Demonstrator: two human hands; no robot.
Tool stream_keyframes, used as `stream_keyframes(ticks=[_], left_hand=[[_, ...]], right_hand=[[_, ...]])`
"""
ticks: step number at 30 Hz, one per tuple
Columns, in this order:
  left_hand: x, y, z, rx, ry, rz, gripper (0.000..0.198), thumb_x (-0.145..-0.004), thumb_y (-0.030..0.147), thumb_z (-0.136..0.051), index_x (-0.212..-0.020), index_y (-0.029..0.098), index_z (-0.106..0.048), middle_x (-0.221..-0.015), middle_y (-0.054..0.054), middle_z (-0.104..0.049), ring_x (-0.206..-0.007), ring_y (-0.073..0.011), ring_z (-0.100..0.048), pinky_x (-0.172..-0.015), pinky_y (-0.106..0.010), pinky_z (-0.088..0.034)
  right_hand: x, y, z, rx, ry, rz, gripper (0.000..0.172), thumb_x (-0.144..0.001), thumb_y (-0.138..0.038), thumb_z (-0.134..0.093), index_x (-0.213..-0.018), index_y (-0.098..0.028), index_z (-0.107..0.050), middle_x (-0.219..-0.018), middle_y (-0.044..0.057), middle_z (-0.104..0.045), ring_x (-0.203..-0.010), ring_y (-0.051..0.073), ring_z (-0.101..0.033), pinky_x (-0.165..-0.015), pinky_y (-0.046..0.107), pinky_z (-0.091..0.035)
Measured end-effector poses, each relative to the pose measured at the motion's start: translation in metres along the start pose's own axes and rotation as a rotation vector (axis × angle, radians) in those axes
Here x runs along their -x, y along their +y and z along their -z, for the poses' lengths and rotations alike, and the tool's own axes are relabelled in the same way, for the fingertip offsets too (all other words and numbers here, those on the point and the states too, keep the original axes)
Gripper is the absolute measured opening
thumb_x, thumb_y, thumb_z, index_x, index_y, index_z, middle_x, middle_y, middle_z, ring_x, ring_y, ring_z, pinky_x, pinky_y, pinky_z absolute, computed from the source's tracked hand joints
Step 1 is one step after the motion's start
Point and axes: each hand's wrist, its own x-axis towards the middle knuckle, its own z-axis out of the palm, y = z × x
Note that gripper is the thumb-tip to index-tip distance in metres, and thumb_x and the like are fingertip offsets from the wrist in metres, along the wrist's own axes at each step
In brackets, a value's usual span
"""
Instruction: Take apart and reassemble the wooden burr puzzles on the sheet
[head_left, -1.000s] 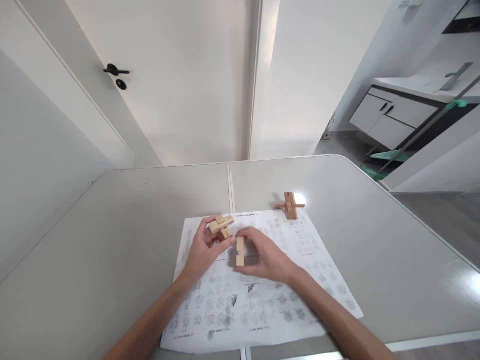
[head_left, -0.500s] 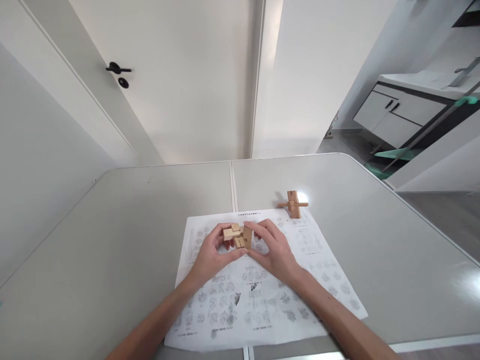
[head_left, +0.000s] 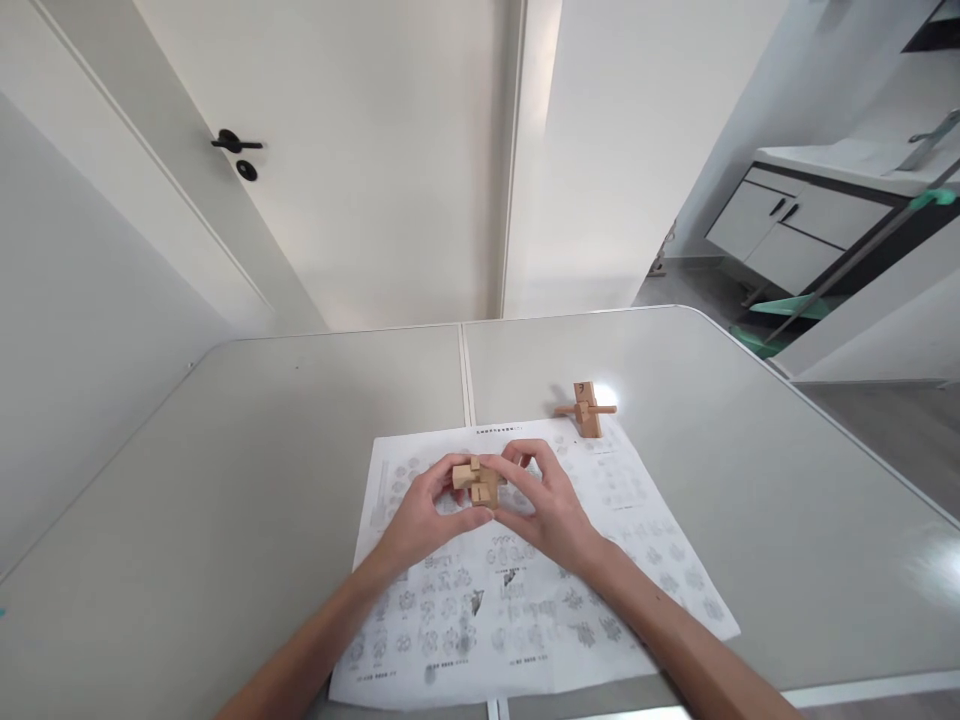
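Between my two hands is a wooden interlocking puzzle [head_left: 484,488], made of several light wood blocks crossing each other. My left hand [head_left: 421,515] grips its left side, thumb along the bottom and fingers behind. From the right, my right hand [head_left: 551,508] pinches it with the index finger on top and the thumb below. The puzzle is held over a printed paper sheet [head_left: 525,640] showing rows of small diagrams. Beyond the sheet's upper right edge stands a second wooden puzzle piece assembly [head_left: 588,410], with a thin bar crossing an upright block marked with a character.
A grey table [head_left: 225,520] with a seam down its middle carries everything. Behind it is a pale door [head_left: 375,180] with a black handle [head_left: 236,141]. At the right are a white cabinet [head_left: 802,225] and a tap [head_left: 930,138].
The puzzle in my hands has turned and tilted a little, so its protruding blocks look shorter. My right hand's fingers have shifted slightly over it. The other wooden assembly stays put.
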Motion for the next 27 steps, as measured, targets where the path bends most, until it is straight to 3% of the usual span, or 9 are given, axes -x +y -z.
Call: stream_keyframes(ticks=[17, 20, 23, 25, 27], left_hand=[[0.003, 0.000, -0.003, -0.029, 0.026, -0.096, 0.039, -0.079, 0.030, -0.080, -0.113, 0.024, -0.061, -0.098, -0.002, -0.064, -0.086, -0.0174, -0.061, -0.079, -0.031, -0.052], [0.005, 0.003, -0.006, -0.082, 0.076, -0.144, 0.042, -0.079, 0.030, -0.081, -0.114, 0.025, -0.060, -0.101, -0.003, -0.067, -0.092, -0.0200, -0.066, -0.082, -0.034, -0.055], [0.005, 0.002, -0.005, -0.183, 0.155, -0.226, 0.047, -0.077, 0.030, -0.084, -0.116, 0.026, -0.059, -0.108, -0.004, -0.069, -0.099, -0.0223, -0.069, -0.089, -0.037, -0.057], [0.005, 0.000, -0.004, -0.264, 0.223, -0.273, 0.051, -0.075, 0.030, -0.086, -0.118, 0.026, -0.058, -0.112, -0.004, -0.070, -0.102, -0.0233, -0.070, -0.093, -0.040, -0.057], [0.006, -0.002, -0.002, -0.346, 0.279, -0.321, 0.055, -0.074, 0.030, -0.087, -0.119, 0.026, -0.056, -0.113, -0.004, -0.072, -0.103, -0.0241, -0.072, -0.094, -0.042, -0.058]], right_hand=[[0.005, 0.001, -0.005, -0.021, -0.026, -0.034, 0.063, -0.095, -0.014, -0.065, -0.149, -0.041, -0.051, -0.122, 0.010, -0.046, -0.102, 0.025, -0.056, -0.086, 0.045, -0.058], [0.002, 0.000, -0.006, -0.153, -0.049, -0.172, 0.065, -0.091, -0.015, -0.067, -0.148, -0.044, -0.051, -0.131, 0.010, -0.042, -0.107, 0.026, -0.055, -0.088, 0.046, -0.059], [-0.003, 0.001, -0.004, -0.403, -0.068, -0.365, 0.078, -0.088, -0.021, -0.072, -0.155, -0.042, -0.037, -0.136, 0.010, -0.045, -0.107, 0.025, -0.059, -0.091, 0.047, -0.059], [-0.008, 0.001, 0.000, -0.653, -0.119, -0.512, 0.072, -0.091, -0.029, -0.071, -0.154, -0.038, -0.037, -0.135, 0.009, -0.051, -0.104, 0.023, -0.063, -0.092, 0.046, -0.059], [-0.012, 0.001, 0.004, -0.912, -0.202, -0.652, 0.055, -0.098, -0.039, -0.065, -0.149, -0.033, -0.046, -0.134, 0.010, -0.057, -0.103, 0.023, -0.068, -0.092, 0.047, -0.059]])
